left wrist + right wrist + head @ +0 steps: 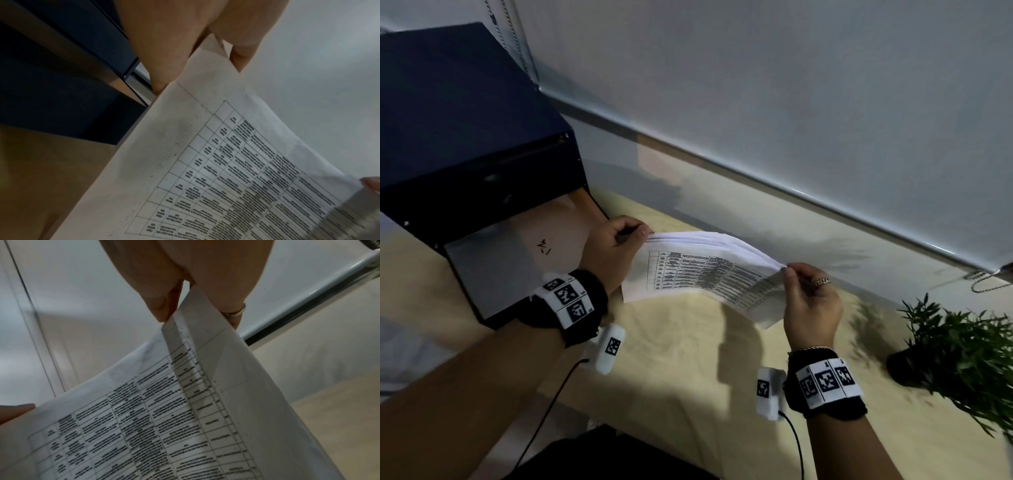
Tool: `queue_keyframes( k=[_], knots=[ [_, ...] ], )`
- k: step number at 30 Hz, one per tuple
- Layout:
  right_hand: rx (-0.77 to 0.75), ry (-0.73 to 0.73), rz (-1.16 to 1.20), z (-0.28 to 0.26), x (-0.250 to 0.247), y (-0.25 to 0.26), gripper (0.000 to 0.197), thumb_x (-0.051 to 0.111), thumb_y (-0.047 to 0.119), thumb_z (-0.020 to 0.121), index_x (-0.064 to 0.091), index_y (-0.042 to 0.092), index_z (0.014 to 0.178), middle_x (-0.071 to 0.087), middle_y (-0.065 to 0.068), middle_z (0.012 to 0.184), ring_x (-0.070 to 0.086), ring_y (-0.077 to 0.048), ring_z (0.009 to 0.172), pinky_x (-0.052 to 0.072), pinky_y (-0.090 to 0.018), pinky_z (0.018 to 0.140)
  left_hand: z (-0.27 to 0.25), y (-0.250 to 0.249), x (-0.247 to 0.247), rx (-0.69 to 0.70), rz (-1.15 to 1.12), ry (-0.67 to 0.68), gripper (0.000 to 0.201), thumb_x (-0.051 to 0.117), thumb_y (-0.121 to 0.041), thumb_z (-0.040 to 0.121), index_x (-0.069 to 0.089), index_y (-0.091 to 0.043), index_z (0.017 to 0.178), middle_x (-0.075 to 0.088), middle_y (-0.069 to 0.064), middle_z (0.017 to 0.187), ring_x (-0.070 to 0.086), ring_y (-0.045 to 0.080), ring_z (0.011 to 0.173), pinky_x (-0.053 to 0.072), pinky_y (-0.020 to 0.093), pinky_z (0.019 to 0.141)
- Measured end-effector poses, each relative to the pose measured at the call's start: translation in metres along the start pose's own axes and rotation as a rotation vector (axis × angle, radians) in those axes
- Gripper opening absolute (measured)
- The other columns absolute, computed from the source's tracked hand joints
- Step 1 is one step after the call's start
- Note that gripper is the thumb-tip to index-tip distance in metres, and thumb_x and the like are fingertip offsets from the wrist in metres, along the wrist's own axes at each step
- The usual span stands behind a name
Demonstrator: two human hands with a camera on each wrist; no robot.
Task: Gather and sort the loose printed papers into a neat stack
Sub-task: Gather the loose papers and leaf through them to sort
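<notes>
L hand (613,248) & R hand (808,298) each pinch opposite ends of paper stack (705,270), apparently clear above counter (688,359).

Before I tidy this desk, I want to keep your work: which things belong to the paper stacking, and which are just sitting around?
Part of the job:
- white printed sheets with a table grid
- left hand, pinching their left end
- right hand, pinching their right end

Just there:
- dark blue box-shaped cabinet
- green potted plant
- pale wooden desk
</notes>
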State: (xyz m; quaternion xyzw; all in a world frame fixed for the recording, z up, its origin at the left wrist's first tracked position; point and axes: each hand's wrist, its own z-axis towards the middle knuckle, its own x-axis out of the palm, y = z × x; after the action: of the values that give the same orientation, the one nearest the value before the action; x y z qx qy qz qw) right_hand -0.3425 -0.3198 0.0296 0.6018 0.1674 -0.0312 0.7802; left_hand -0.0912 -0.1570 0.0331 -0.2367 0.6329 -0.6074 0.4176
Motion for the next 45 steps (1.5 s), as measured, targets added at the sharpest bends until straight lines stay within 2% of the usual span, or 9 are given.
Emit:
queue_keyframes(
  k=[8,13,19,24,29,32,37,42,45],
  knots=[
    [-0.199,0.195,-0.872,-0.003,-0.006,0.007,0.069,0.053,0.055,0.091,0.026,0.036,0.152,0.047,0.000,0.147,0.044,-0.033,0.126,0.041,-0.055,0.098,0.003,-0.005,-0.002,0.085,0.170,0.101,0.026,0.077,-0.039,0.076,0.073,-0.021,0.095,0.071,-0.014,0.090,0.062,-0.011,0.084,0.045,0.006,0.080],
    [-0.219,0.220,-1.152,0.002,-0.001,0.012,0.082,0.062,0.054,0.085,0.024,0.028,0.153,0.047,0.001,0.144,0.039,-0.036,0.134,0.032,-0.063,0.100,0.011,-0.013,-0.003,0.229,0.528,0.274,0.046,0.074,-0.054,0.064,0.070,-0.029,0.102,0.073,-0.010,0.100,0.065,0.011,0.092,0.051,0.029,0.085],
    [-0.290,0.200,-1.157,0.016,-0.007,0.033,0.016,0.063,0.033,0.085,0.071,0.024,0.095,0.071,0.001,0.096,0.056,-0.034,0.101,0.037,-0.047,0.090,0.020,-0.030,-0.003,0.336,0.851,0.352,0.015,0.065,-0.041,0.083,0.065,-0.026,0.085,0.070,-0.006,0.080,0.064,0.021,0.079,0.048,0.035,0.069],
    [-0.114,0.426,-1.143,0.015,-0.006,0.044,0.021,0.065,0.037,0.086,0.066,0.027,0.106,0.072,-0.004,0.104,0.060,-0.032,0.107,0.046,-0.045,0.090,0.014,-0.035,0.009,0.323,1.098,0.479,0.045,0.063,-0.060,0.075,0.047,-0.036,0.110,0.070,-0.006,0.100,0.064,0.024,0.095,0.043,0.039,0.079],
    [-0.295,0.315,-1.030,0.014,0.001,0.052,0.013,0.070,0.029,0.084,0.072,0.022,0.095,0.073,-0.010,0.089,0.066,-0.036,0.092,0.048,-0.041,0.078,-0.006,-0.055,0.069,0.486,1.178,0.551,0.029,0.059,-0.038,0.089,0.045,-0.027,0.112,0.071,0.003,0.100,0.067,0.031,0.091,0.041,0.036,0.069],
    [-0.434,0.053,-0.808,0.019,-0.005,0.050,0.043,0.071,0.031,0.082,0.062,0.015,0.121,0.062,-0.013,0.127,0.055,-0.036,0.118,0.044,-0.044,0.096,-0.005,-0.060,0.059,0.457,1.071,0.510,0.014,0.053,-0.023,0.093,0.047,-0.026,0.105,0.072,0.006,0.095,0.067,0.034,0.086,0.041,0.034,0.060],
    [0.032,0.006,-0.172,0.024,-0.001,0.035,0.119,0.089,0.034,0.066,0.012,0.009,0.154,0.026,-0.014,0.158,0.032,-0.027,0.144,0.028,-0.044,0.120,0.014,-0.054,0.011,0.232,0.555,0.382,0.025,0.065,-0.038,0.085,0.057,-0.025,0.105,0.074,0.005,0.096,0.069,0.026,0.088,0.054,0.038,0.077],
    [0.220,0.257,0.327,0.017,0.021,0.056,0.045,0.081,0.017,0.079,0.064,-0.021,0.095,0.071,-0.004,0.060,0.068,-0.020,0.063,0.055,-0.019,0.064,0.007,-0.051,0.006,0.044,0.027,0.339,0.025,0.072,-0.019,0.085,0.065,-0.027,0.108,0.072,-0.013,0.099,0.068,-0.007,0.088,0.054,0.018,0.079],
    [0.102,0.149,0.492,0.020,0.028,0.077,0.020,0.074,-0.006,0.080,0.068,-0.014,0.098,0.077,0.005,0.074,0.071,-0.013,0.070,0.057,-0.023,0.067,0.000,-0.051,0.009,0.103,0.027,0.091,0.022,0.075,-0.024,0.083,0.069,-0.022,0.103,0.073,-0.008,0.088,0.068,-0.004,0.077,0.056,0.018,0.070]
  ],
)
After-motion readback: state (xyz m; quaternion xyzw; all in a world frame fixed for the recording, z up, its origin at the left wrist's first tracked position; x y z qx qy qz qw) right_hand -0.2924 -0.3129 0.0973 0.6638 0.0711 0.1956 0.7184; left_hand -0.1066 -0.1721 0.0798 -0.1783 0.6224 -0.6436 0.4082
